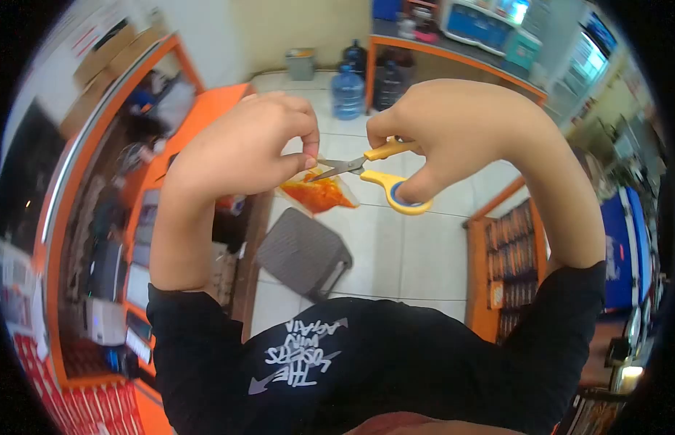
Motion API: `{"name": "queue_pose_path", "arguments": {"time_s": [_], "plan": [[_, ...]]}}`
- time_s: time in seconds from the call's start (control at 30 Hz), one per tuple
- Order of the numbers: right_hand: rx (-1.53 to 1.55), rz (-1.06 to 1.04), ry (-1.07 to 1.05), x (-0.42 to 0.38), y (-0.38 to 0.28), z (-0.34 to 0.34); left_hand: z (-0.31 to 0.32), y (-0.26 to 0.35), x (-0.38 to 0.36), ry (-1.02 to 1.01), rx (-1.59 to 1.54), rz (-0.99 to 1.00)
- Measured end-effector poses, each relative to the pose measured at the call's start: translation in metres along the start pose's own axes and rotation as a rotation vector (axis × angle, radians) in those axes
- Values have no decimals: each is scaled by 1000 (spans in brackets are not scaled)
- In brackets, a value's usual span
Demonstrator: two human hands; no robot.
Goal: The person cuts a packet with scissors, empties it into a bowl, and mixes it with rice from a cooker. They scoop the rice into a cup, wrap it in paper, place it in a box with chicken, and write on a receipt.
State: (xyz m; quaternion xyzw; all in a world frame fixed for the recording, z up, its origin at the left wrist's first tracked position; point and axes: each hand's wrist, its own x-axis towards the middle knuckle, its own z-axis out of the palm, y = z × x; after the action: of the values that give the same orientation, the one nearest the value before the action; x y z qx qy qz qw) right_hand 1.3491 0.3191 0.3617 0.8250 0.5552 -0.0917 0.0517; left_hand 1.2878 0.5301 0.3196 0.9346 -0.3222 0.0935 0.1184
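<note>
My right hand (453, 138) grips yellow-handled scissors (352, 165), thumb through the lower, blue-lined loop and fingers in the upper one. The blades are spread and point left. My left hand (268, 138) pinches the top of a small clear plastic bag (319, 193) between thumb and fingertips. Something orange-red fills the bag, which hangs below the pinch. Both blade tips reach the bag's upper end, right beside my left fingertips.
A grey plastic stool (303, 250) stands on the tiled floor below my hands. To the left runs an orange counter (207, 109); an orange shelf rack (508, 254) is at right. Farther back are a blue water jug (347, 93), a grey bin (301, 65) and a dark-topped table (453, 54).
</note>
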Motion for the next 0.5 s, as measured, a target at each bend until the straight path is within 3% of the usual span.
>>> {"name": "queue_pose_path", "arguments": {"time_s": [0.1, 0.13, 0.4, 0.5], "plan": [[-10, 157, -31, -33, 63, 11, 33, 2, 84, 7, -42, 126], [-14, 242, -129, -40, 76, 6, 39, 0, 110, -1, -11, 174], [233, 349, -106, -49, 270, 60, 120, -76, 320, -32, -22, 383], [375, 394, -67, -57, 336, 92, 157, -104, 398, -164, -106, 466]]}}
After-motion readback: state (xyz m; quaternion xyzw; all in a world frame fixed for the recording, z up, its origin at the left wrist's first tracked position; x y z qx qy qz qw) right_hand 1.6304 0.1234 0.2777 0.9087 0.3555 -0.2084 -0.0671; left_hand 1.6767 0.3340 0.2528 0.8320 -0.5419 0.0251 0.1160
